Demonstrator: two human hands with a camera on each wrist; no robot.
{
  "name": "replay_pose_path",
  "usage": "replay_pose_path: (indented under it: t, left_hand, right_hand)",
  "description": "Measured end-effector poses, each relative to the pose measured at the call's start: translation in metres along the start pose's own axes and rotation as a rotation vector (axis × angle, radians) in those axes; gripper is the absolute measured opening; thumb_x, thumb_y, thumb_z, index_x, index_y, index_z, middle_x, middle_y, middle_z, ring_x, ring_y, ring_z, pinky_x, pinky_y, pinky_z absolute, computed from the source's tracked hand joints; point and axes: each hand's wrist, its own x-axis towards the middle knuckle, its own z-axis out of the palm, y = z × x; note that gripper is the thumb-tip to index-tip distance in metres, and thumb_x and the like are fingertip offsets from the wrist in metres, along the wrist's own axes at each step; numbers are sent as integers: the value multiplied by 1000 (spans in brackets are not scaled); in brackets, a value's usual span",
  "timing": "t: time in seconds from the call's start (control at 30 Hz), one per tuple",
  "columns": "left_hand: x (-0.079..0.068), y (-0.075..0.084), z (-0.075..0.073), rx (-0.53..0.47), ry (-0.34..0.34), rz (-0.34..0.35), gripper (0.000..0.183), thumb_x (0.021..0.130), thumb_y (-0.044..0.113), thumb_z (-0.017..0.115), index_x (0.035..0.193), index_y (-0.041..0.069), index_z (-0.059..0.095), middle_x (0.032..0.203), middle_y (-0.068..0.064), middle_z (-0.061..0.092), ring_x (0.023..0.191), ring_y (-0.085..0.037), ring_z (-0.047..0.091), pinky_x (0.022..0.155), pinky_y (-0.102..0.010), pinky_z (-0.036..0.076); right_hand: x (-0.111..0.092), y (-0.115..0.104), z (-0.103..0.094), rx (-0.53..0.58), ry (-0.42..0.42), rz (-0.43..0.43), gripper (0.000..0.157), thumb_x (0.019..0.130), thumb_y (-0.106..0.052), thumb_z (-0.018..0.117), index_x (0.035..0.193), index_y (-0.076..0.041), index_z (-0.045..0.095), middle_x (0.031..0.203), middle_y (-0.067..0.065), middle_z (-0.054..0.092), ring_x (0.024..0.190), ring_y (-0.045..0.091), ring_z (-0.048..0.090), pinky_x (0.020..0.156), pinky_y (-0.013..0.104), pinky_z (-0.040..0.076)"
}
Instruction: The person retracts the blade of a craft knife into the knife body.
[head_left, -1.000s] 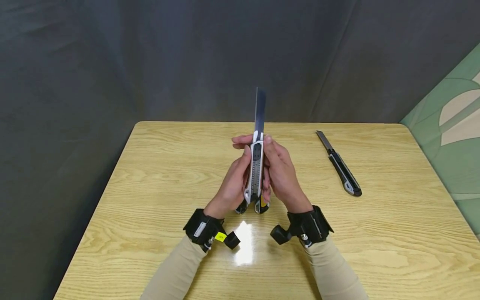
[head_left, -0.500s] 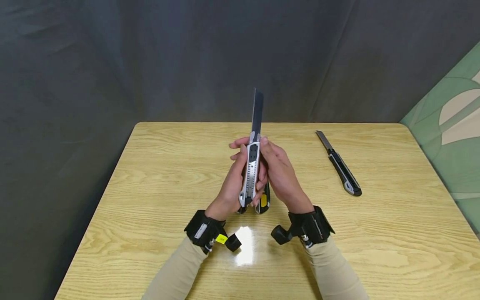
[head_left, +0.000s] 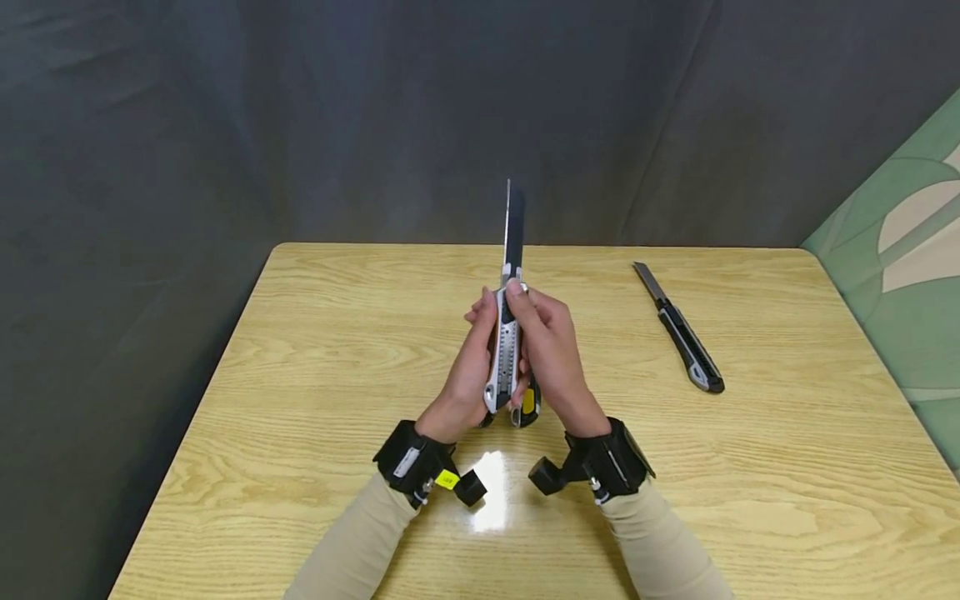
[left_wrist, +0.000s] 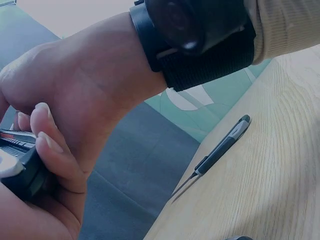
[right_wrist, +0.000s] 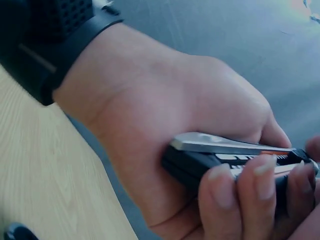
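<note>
Both hands meet over the middle of the table, holding a silver utility knife (head_left: pixel 506 358) with its long dark blade out and pointing away. My left hand (head_left: pixel 467 375) grips the knife's left side, thumb along the body. On the other side my right hand (head_left: pixel 553 346) has its thumb on the black slider near the blade end, fingers curled behind. In the right wrist view the knife's dark butt (right_wrist: pixel 182 167) lies against a palm, with curled fingers along the body. The left wrist view catches only the knife's end (left_wrist: pixel 25 172) at its edge.
A black and grey utility knife (head_left: pixel 686 342) lies on the wooden table (head_left: pixel 787 433) at the right, blade out. Below the hands show the ends of a black and yellow cutter (head_left: pixel 529 402) and another dark thing, mostly hidden. A dark curtain (head_left: pixel 450 117) hangs behind.
My right hand has shifted left, and its thumb has come from the knife's side onto the slider. The knife has turned and tilted slightly. The knife at the right stays put.
</note>
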Motion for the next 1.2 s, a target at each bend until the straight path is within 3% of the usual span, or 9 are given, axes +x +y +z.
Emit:
replay_pose_path:
  t: [0.17, 0.3, 0.47, 1.2]
  left_hand:
    - [0, -1, 0, -16, 20, -13, 58, 96, 59, 22, 95, 8, 50, 58, -6, 48, 34, -21, 39, 27, -28, 36]
    - [0, 0, 1, -56, 20, -12, 58, 97, 59, 24, 90, 8, 51, 57, -6, 48, 33, -21, 39, 27, -27, 37]
    - [0, 3, 3, -58, 37, -9, 59, 96, 59, 26, 81, 7, 50, 55, -5, 48, 33, -20, 39, 27, -27, 37]
    - [-1, -1, -1, -85, 55, -1, 58, 96, 59, 28, 77, 9, 50, 49, -4, 51, 30, -20, 40, 25, -28, 36]
  right_hand:
    - [0, 0, 0, -65, 23, -6, 38, 101, -32, 40, 90, -8, 67, 85, 7, 69, 73, 27, 59, 61, 33, 45]
    - [1, 1, 1, -28, 0, 18, 38, 101, -32, 38, 92, -7, 66, 87, 9, 68, 76, 28, 58, 67, 34, 46]
    - [3, 3, 3, 24, -24, 17, 40, 102, -30, 35, 93, -4, 64, 88, 12, 66, 75, 30, 54, 66, 33, 45]
    - [-2, 8, 3, 31, -72, 40, 34, 101, -28, 39, 101, -1, 59, 89, 14, 64, 76, 30, 57, 67, 32, 51]
